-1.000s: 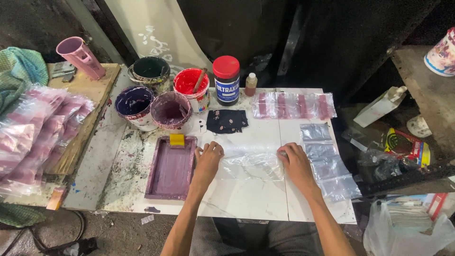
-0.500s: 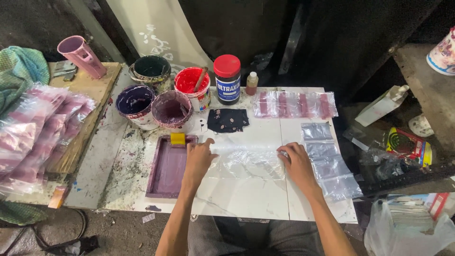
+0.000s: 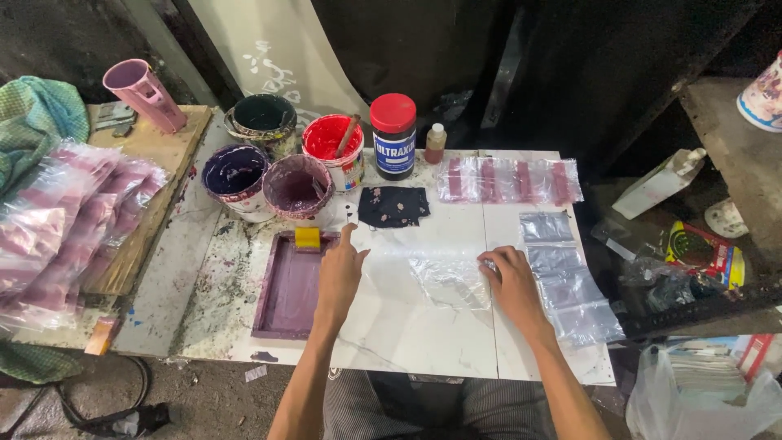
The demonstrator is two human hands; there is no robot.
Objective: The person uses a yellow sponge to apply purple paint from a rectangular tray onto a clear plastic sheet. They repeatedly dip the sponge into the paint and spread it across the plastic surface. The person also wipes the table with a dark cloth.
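My left hand and right hand press flat, fingers spread, holding nothing, on the clear plastic bag; I should smooth outward from my fingers.

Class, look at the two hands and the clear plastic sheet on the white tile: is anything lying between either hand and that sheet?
Nothing visible does. The left hand and the right hand both rest directly on the clear plastic sheet, one at each side. The purple tray lies beside it, further left.
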